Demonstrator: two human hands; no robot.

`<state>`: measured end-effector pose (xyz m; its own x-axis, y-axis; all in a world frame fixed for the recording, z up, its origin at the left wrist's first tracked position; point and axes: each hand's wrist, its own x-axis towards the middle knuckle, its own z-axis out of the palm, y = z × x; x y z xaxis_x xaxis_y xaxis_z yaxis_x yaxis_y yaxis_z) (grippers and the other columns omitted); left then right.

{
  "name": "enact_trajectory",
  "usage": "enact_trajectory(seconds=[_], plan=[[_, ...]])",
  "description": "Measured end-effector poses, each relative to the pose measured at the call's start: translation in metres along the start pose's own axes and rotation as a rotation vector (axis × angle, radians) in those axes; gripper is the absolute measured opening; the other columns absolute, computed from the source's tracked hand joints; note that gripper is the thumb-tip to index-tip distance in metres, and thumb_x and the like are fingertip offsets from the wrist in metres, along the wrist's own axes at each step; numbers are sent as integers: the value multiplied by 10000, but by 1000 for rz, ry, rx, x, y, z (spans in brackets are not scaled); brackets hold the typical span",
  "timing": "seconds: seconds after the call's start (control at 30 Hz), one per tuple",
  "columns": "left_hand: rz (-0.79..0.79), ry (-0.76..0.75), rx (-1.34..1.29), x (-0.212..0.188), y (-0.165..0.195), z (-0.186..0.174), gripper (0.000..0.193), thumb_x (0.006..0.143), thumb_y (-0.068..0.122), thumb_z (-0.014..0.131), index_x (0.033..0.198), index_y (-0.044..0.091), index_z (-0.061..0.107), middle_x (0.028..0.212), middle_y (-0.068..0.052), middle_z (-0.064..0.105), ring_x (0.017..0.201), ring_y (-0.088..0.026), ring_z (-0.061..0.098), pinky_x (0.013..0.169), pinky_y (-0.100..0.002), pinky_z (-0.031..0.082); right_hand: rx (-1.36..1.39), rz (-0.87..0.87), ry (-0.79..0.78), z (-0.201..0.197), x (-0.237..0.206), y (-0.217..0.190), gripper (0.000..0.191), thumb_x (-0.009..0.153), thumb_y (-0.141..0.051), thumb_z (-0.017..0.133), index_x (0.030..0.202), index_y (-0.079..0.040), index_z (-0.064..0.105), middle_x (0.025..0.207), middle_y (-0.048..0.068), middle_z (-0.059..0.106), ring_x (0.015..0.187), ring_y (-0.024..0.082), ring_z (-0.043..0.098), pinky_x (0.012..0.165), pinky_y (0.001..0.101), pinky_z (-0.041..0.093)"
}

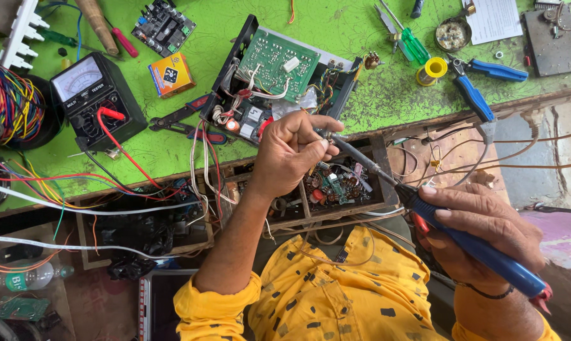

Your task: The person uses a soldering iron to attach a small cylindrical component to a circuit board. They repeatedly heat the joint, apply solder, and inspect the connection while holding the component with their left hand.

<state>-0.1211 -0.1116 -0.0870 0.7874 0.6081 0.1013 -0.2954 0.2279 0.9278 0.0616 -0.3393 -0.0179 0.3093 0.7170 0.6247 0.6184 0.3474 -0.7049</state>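
The right hand [481,237] grips the blue handle of a soldering iron [424,208], whose long axis runs up and left so its tip meets the left hand [291,151]. That hand's fingers pinch something small at the tip, too small to tell, above a tray of parts [336,183], just below the open circuit box [279,76] on the green surface [171,145]

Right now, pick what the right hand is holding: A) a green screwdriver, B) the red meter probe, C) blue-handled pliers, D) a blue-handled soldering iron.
D: the right hand wraps the blue handle of the soldering iron, whose tip reaches the left hand's fingertips, while the blue-handled pliers lie untouched on the green bench.
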Motion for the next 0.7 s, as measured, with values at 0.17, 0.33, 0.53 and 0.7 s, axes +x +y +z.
enact_trajectory(seconds=[0.17, 0.33, 0.53, 0.7], plan=[[9, 20, 30, 0, 0, 4, 171, 994, -51, 598, 885, 35, 499, 1305, -268, 651, 919, -120, 746, 840, -263, 639, 16, -1, -3, -1, -3, 1, 213, 964, -184, 779, 1055, -55, 638, 1095, 207, 735, 938, 256, 769, 838, 348, 585], [18, 34, 84, 0, 1, 6, 183, 986, -59, 603, 867, 28, 495, 1287, -269, 663, 906, -114, 740, 818, -255, 638, -10, -25, 2, -5, -6, 2, 226, 966, -209, 767, 1075, -64, 632, 1101, 202, 741, 937, 265, 769, 858, 350, 552], [11, 38, 85, 1, 1, 6, 187, 988, -57, 601, 862, 26, 489, 1282, -258, 669, 909, -117, 746, 815, -255, 642, 9, 7, -3, -3, -7, 2, 228, 971, -210, 784, 1078, -73, 636, 1084, 197, 743, 955, 248, 770, 873, 351, 534], [9, 40, 95, 1, 2, 7, 169, 978, -61, 614, 866, 14, 513, 1289, -259, 670, 913, -120, 746, 821, -256, 642, 14, 2, -9, -5, -8, 5, 214, 968, -188, 781, 1067, -61, 641, 1120, 201, 738, 954, 256, 767, 866, 348, 579]])
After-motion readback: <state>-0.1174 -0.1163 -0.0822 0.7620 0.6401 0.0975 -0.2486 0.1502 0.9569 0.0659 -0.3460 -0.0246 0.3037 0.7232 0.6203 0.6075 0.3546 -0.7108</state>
